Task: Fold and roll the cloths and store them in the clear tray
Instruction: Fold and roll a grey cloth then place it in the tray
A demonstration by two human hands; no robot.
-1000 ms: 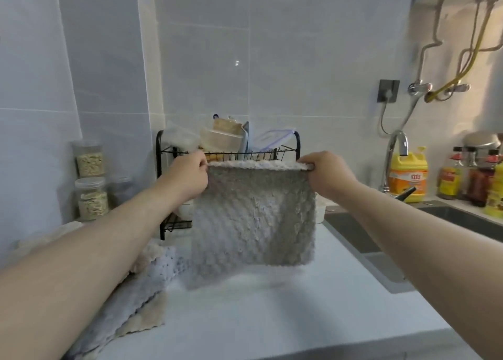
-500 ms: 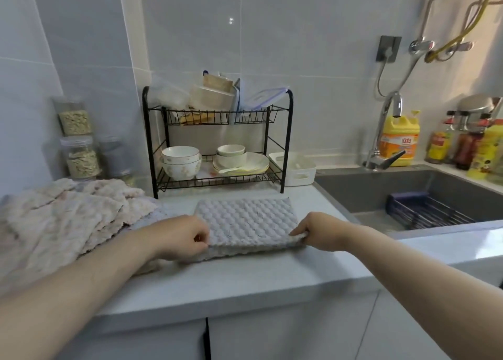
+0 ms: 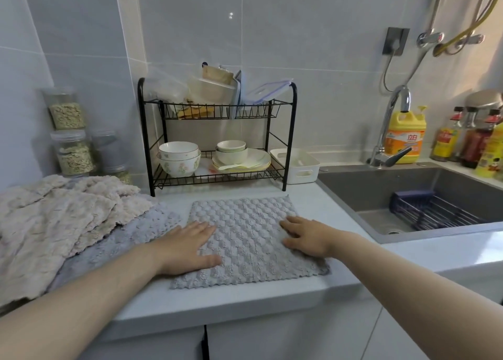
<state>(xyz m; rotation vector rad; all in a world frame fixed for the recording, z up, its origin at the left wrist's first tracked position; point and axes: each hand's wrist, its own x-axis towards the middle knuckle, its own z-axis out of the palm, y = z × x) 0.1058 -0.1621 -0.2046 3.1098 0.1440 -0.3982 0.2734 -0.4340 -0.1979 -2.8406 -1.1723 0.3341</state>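
A grey textured cloth (image 3: 246, 237) lies spread flat on the white counter (image 3: 351, 261) in front of me. My left hand (image 3: 187, 246) presses flat on its left side, fingers straight. My right hand (image 3: 306, 235) lies flat on its right side, fingers spread. A pile of beige cloths (image 3: 54, 218) sits at the left on top of a grey-blue cloth (image 3: 130, 240). A white tray (image 3: 298, 166) with cut-out handles stands beside the dish rack; I see no clear tray for certain.
A black two-tier dish rack (image 3: 217, 142) with bowls and plates stands behind the cloth. The grey sink (image 3: 408, 196) with a dark basket (image 3: 432, 210) is at the right, with the tap (image 3: 392, 131) and bottles (image 3: 405, 133) behind. Jars (image 3: 69, 139) line the left wall.
The cloth hung in the air pinched by both hands, then came down onto the counter. Both hands have let go of its near edge and now lie flat on top.
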